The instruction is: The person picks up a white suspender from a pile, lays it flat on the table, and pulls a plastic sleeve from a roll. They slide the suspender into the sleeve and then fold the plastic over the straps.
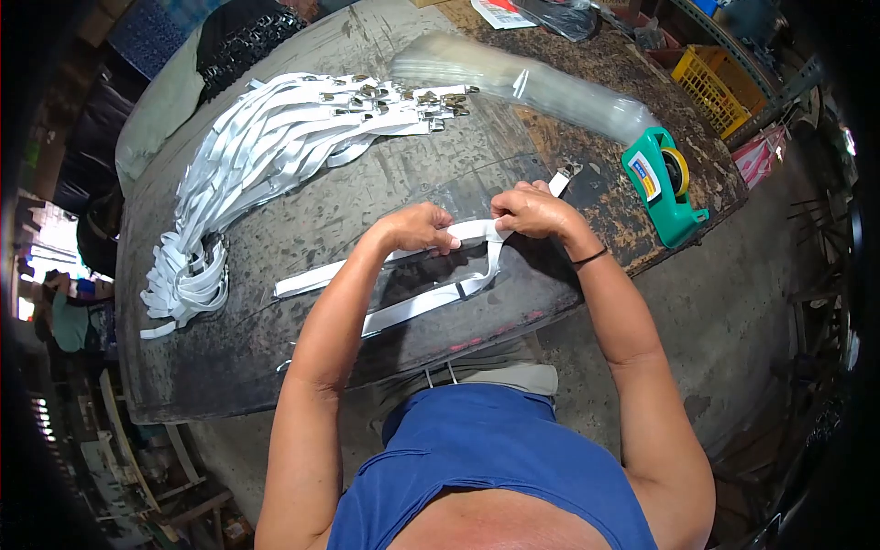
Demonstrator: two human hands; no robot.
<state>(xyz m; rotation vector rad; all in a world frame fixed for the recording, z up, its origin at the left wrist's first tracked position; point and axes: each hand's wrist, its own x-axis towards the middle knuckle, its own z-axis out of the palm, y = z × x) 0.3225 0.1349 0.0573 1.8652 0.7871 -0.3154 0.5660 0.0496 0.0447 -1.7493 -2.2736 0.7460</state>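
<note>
A white lanyard (412,304) lies on the dark worktable in a loose loop, and its metal clip (566,171) sticks out beyond my right hand. My left hand (418,228) is closed on the upper strap, with thumb and fingertips pinching it. Close by on the right, my right hand (533,211) grips the same lanyard where the straps meet. Part of the lanyard is hidden behind my left forearm. Farther back to the left lies a big bundle of white lanyards (266,137), with metal clips at its right end.
A green tape dispenser (667,192) stands at the right edge of the worktable (367,197). Clear plastic sleeves (541,87) lie along the back. Black straps with clips (247,41) are heaped at the far left. A yellow crate (710,92) sits beyond the table's right side.
</note>
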